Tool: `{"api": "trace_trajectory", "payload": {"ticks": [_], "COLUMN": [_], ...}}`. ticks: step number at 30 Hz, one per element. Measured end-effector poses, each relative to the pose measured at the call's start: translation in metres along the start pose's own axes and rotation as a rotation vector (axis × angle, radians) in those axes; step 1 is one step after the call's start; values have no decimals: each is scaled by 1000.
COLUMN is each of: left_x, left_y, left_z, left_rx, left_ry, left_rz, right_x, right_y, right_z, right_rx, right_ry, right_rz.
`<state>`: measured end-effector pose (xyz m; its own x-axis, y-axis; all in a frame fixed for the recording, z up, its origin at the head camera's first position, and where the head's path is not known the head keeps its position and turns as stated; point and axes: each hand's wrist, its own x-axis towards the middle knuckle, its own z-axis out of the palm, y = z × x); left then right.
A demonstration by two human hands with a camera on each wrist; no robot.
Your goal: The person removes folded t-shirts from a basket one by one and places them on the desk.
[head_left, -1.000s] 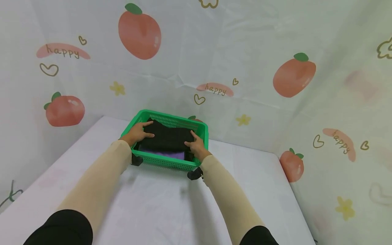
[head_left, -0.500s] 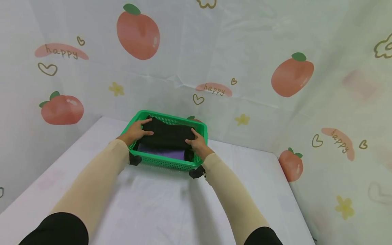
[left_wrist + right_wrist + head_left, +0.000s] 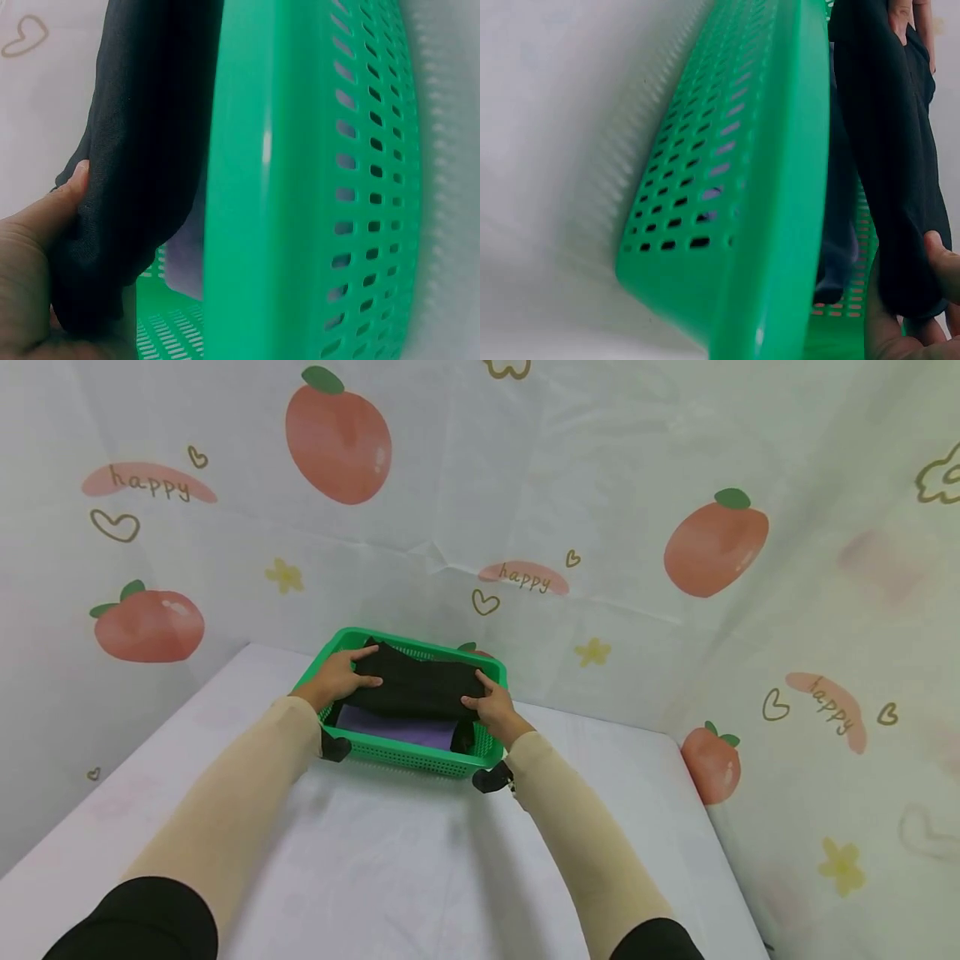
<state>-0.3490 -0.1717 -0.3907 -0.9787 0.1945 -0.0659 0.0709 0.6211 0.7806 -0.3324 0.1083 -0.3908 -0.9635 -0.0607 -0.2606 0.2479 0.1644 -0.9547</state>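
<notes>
Both hands pinch the soft black cloth (image 3: 415,687) over the green basket (image 3: 405,758): left hand (image 3: 335,677) at 9 o'clock, right hand (image 3: 497,707) at 3. It looks light and floppy, so holding both ends seems best.

A white table (image 3: 420,860) carries the work, its surface plain and smooth, running back into a corner formed by a fruit-printed backdrop. One item stands directly on it: a green perforated plastic basket (image 3: 408,760), set near the far edge and left of centre, resting flat on its base.
</notes>
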Motion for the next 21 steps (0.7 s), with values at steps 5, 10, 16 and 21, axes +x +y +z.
{"api": "trace_trajectory", "payload": {"ticks": [5,10,16,21], "left_x": [3,7,13,18], "left_y": [4,12,23,30], "left_z": [3,10,22,34], "left_rx": [7,-25,-17,-47], "left_ry": [4,-6,-13,-9], "left_rz": [2,-1,29,41], "right_x": [0,-3,-4,-3], "right_y": [-4,-6,-1,5], "right_z": [-9,-24,-45,-57], "right_rx": [10,66,103,127], "right_ry": [2,-16,-8,0], "right_rz": [-9,-6,-4,-2]}}
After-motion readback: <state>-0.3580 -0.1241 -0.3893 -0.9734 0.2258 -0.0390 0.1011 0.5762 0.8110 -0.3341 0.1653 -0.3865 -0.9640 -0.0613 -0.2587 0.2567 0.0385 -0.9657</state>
